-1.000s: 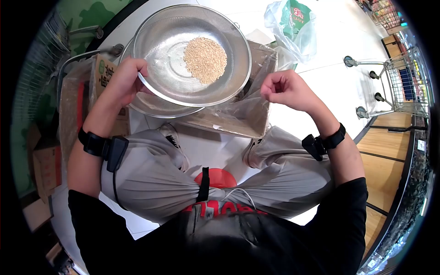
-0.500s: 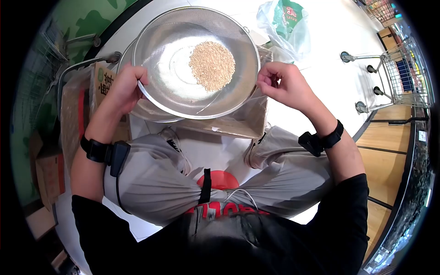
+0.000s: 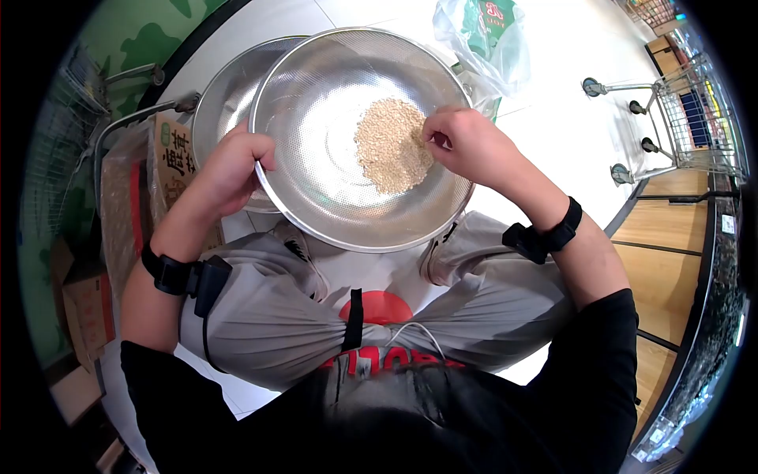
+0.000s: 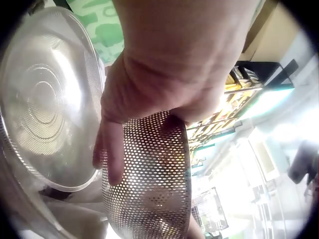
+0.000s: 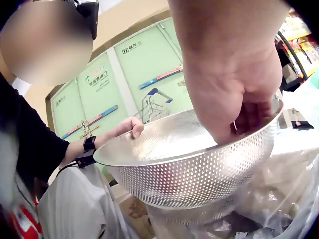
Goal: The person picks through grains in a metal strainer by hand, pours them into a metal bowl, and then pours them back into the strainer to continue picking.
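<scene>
A round perforated metal sieve (image 3: 316, 174) is held up over the lap, its wall full of small holes. Inside, right of its centre, lies a heap of pale tan grains (image 3: 388, 150). My left hand (image 3: 237, 170) grips the rim on the left, thumb inside and fingers under the wall, as the left wrist view shows. Over the right edge reaches my right hand (image 3: 470, 146), fingers curled and pointing down beside the heap. In the right wrist view its fingertips dip below the rim; I cannot tell whether they pinch any grains.
A second metal sieve (image 3: 217, 110) stands behind and to the left, partly covered by the first. A cardboard box (image 3: 170, 158) is at the left. Beyond lies a clear plastic bag with green print (image 3: 493, 39). A wheeled trolley (image 3: 679, 134) stands on the right.
The sieve has come nearer the body and shifted right with the left hand, uncovering more of the second sieve. From outside the rim, my right hand has moved left to the grains.
</scene>
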Motion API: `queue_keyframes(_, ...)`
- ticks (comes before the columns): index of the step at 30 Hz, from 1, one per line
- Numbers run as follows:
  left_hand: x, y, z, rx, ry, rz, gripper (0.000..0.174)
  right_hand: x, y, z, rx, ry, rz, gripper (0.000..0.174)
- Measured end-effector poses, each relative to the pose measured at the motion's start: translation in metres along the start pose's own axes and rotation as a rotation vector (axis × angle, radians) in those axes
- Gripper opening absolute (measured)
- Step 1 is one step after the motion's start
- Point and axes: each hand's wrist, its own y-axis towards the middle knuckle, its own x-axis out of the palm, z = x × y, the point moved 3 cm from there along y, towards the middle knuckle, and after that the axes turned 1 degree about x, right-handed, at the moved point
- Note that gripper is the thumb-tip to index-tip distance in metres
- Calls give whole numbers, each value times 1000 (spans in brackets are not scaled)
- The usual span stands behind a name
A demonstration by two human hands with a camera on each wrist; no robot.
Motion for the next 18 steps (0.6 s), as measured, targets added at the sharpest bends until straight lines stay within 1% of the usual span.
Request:
queue_keyframes(1, 1, 0, -2, -23, 7, -17, 68, 2, 0, 1, 34, -8, -41, 9)
queue_keyframes(5, 16, -6, 6, -31, 16, -39, 71, 10, 2, 6, 77, -36, -84, 9)
queue_keyframes(7, 18, -6, 5, -37, 38, -48, 71, 13, 1, 7, 136, -34, -159, 11)
queue_keyframes(11, 16, -3, -1, -23, 22, -74, 70, 17, 0, 9, 160, 2, -182, 11)
queue_keyframes(13, 17, -4, 0, -23, 21, -65, 71, 20, -1, 12, 108, 25, -136, 7)
queue_keyframes(18, 21, -6, 2, -20, 15, -57, 69, 22, 0, 13, 121, 9, -149, 8)
